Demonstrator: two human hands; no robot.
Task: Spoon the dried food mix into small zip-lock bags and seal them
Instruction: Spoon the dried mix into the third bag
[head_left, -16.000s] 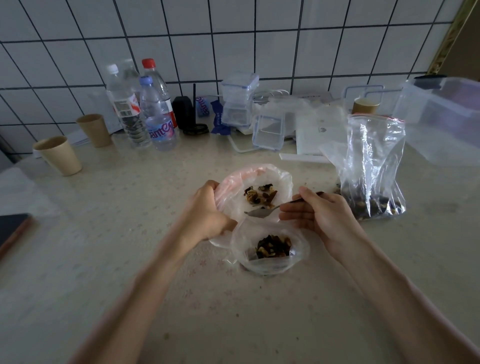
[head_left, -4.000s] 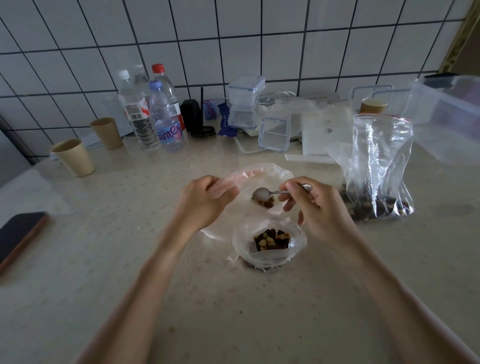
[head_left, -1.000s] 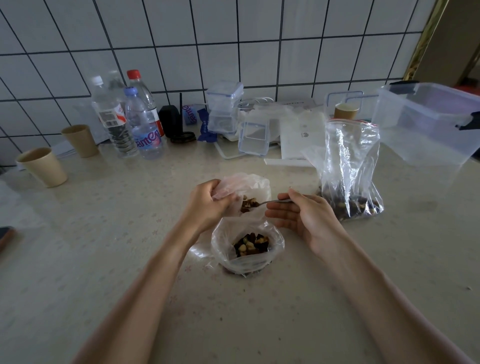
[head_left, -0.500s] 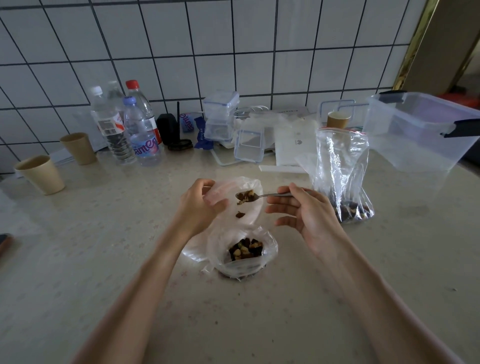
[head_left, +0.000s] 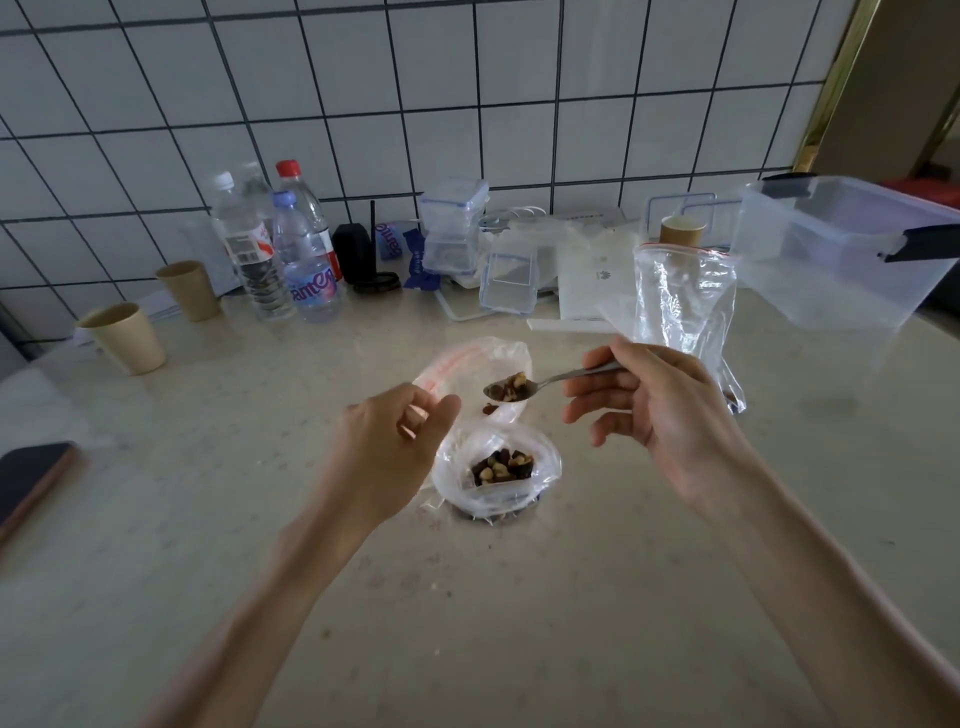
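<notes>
My right hand holds a metal spoon level above the counter, its bowl heaped with dried food mix. The spoon hovers over the mouth of a red-striped zip-lock bag, whose near rim my left hand pinches between thumb and curled fingers. A few pieces of mix lie inside that bag. Just in front stands a small open zip-lock bag with dried mix at its bottom. A tall clear zip-lock bag stands behind my right hand.
Water bottles and two paper cups stand at the back left. Small clear boxes and a white carton line the tiled wall. A large clear tub sits at the right, and a phone lies at the left edge.
The loaded spoon has risen out of the red-striped bag and my right hand has moved up and to the right. My left hand still holds the bag's rim.
</notes>
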